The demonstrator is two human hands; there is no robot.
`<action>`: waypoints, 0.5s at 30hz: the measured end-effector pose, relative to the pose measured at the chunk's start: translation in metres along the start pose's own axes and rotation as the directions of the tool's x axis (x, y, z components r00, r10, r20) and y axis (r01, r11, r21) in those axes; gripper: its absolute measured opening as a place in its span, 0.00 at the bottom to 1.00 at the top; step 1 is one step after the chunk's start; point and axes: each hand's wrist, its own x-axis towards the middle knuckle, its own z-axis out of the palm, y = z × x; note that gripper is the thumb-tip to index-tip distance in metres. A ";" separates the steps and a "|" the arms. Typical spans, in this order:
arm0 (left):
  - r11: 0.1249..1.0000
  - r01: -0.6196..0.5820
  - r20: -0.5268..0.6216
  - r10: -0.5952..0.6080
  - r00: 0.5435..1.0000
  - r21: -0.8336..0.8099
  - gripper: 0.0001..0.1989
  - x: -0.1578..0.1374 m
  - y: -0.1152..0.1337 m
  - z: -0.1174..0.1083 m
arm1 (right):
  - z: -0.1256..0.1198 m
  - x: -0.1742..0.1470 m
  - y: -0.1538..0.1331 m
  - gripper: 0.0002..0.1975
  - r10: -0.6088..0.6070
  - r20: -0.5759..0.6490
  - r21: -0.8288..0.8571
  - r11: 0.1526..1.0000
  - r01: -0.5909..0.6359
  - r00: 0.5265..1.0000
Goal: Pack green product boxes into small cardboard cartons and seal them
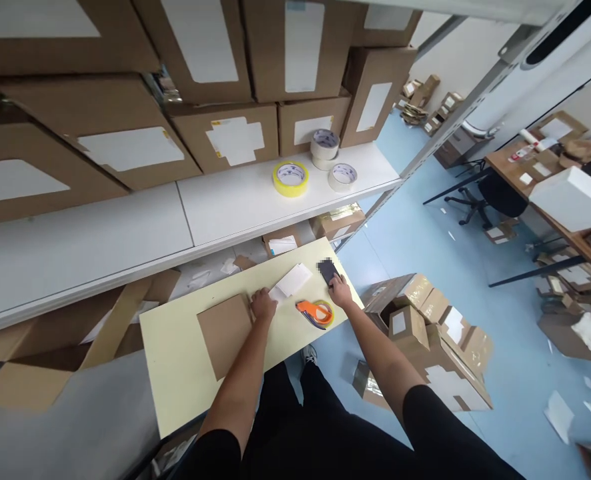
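My left hand (264, 305) is at the right edge of a flat brown cardboard piece (225, 331) on the pale yellow tabletop (175, 373). Its fingers are curled beside the left end of some folded white paper (293, 280); whether they grip the paper or the cardboard is hard to see. At the far right end of the tabletop my right hand (340, 291) holds a dark smartphone (327, 270), partly blurred out at its top. Between my hands, closer to me, lies an orange tape dispenser (315, 312) with a roll of tape in it.
A white shelf (235, 207) behind the tabletop carries stacked cartons (245, 143), a yellow tape roll (290, 179) and several pale tape rolls (343, 177). Open cardboard boxes (425, 333) stand on the blue floor to the right. Farther right is a wooden desk (505, 160).
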 end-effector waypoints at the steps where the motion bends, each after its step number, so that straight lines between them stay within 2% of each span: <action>1: 1.000 -0.004 0.008 0.004 1.000 0.024 0.22 0.001 0.000 -0.001 | 0.001 0.002 0.001 0.14 0.007 0.005 -0.013 1.000 -0.007 1.000; 6: 0.990 -0.039 0.020 0.036 0.999 0.134 0.21 -0.001 0.004 -0.007 | 0.006 0.004 0.006 0.13 -0.022 -0.001 -0.049 0.999 0.022 1.000; 9: 0.990 -0.061 0.014 0.060 0.998 0.129 0.15 -0.008 0.009 -0.013 | 0.007 -0.002 0.004 0.13 -0.069 -0.077 0.000 0.998 0.069 0.995; 12: 0.994 -0.082 0.055 0.079 0.995 0.066 0.15 -0.016 0.014 -0.026 | 0.007 -0.007 -0.013 0.17 -0.182 -0.180 0.070 0.978 0.197 0.967; 15: 0.985 -0.163 0.084 0.159 0.984 0.048 0.15 -0.027 0.017 -0.048 | 0.005 -0.010 -0.050 0.22 -0.365 -0.181 0.101 0.917 0.387 0.913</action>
